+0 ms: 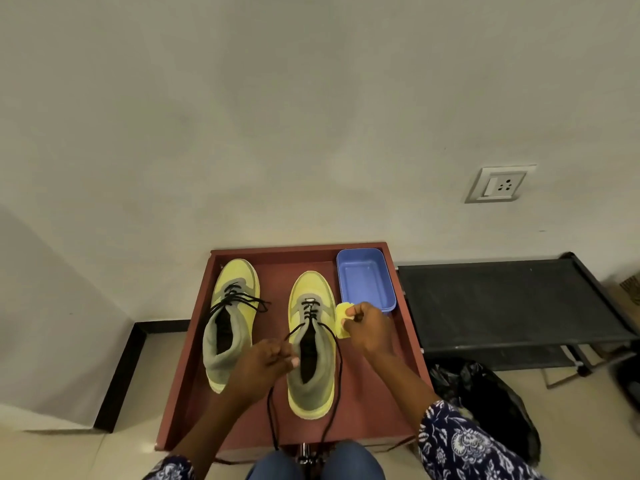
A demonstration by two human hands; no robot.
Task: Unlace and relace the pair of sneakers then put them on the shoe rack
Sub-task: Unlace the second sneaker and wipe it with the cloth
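Observation:
Two yellow and grey sneakers stand toes away from me on a reddish-brown table (377,403). The left sneaker (230,320) has black laces threaded at its front, with loose ends spread to both sides. The right sneaker (311,344) has its black lace (337,382) crossed through the lower eyelets, and both long ends trail toward me over the table edge. My left hand (265,363) pinches the left strand beside that sneaker's opening. My right hand (367,329) pinches the right strand at the sneaker's right side, over a small yellow object (341,311).
A blue plastic tray (367,278) sits at the table's back right corner. A black shoe rack (505,306) stands to the right of the table against the wall. A black plastic bag (485,393) lies on the floor below it. A wall socket (498,184) is above the rack.

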